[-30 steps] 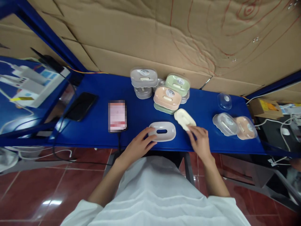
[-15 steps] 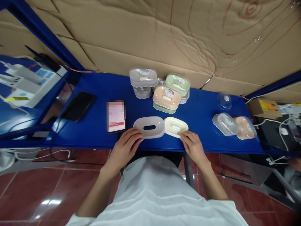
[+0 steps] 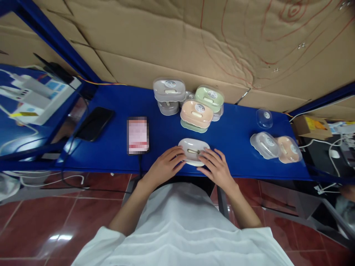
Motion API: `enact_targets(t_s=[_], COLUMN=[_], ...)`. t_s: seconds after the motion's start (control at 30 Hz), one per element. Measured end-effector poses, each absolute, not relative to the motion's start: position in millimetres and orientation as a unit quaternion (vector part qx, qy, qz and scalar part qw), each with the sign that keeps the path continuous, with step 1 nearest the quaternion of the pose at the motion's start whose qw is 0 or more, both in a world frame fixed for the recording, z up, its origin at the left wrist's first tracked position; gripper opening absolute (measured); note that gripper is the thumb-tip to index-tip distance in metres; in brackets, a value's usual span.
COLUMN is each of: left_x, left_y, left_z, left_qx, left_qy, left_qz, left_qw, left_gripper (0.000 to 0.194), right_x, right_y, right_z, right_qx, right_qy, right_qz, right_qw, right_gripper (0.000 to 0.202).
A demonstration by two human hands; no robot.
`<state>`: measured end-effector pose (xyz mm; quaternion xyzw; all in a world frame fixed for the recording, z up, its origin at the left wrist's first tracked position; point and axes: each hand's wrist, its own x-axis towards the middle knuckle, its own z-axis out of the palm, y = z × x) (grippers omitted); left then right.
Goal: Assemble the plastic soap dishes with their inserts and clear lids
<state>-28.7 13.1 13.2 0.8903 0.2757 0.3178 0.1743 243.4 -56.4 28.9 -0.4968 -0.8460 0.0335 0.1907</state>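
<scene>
A pale grey oval dish [image 3: 191, 143] with a slot in its middle lies over a cream dish [image 3: 196, 164], whose edge shows beneath at the front. My left hand [image 3: 169, 162] has its fingers on the left end of the grey dish. At the right end, my right hand [image 3: 216, 164] holds the dish with its fingers somewhat spread. Behind them stand covered boxes with clear lids: a peach one [image 3: 191, 112], a green one [image 3: 203, 96] and a grey one [image 3: 163, 88].
A lit phone [image 3: 138, 135] and a dark phone [image 3: 94, 123] lie to the left. On the right are a clear lid [image 3: 264, 118], a grey box [image 3: 264, 145] and a peach box [image 3: 288, 149]. A cardboard sheet [image 3: 166, 44] rises behind the table.
The grey dish has moved right and now sits over the cream dish, which was beside it. Both hands have come closer together around the two dishes.
</scene>
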Motion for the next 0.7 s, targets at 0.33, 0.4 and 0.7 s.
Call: enact_targets(t_s=[0.33, 0.4, 0.7], left_x=[-33.7, -33.4, -33.2], left_y=[7.5, 5.4, 0.7], left_z=[6.2, 5.3, 1.2], left_qx=[0.892, 0.888, 0.879], left_qy=[0.293, 0.301, 0.316], left_qz=[0.299, 0.308, 0.320], left_qw=[0.172, 0.160, 0.156], left_gripper=[0.019, 0.020, 0.022], right_x=[280.8, 329.5, 402.7], right_y=[-31.6, 4.1, 111.0], right_z=[39.7, 51.4, 51.1], right_qx=[-0.523, -0.668, -0.903], right_qy=[-0.833, -0.724, -0.426], right_qz=[0.011, -0.058, -0.045], right_qw=[0.180, 0.165, -0.021], right_gripper=[0.038, 0.052, 0.072])
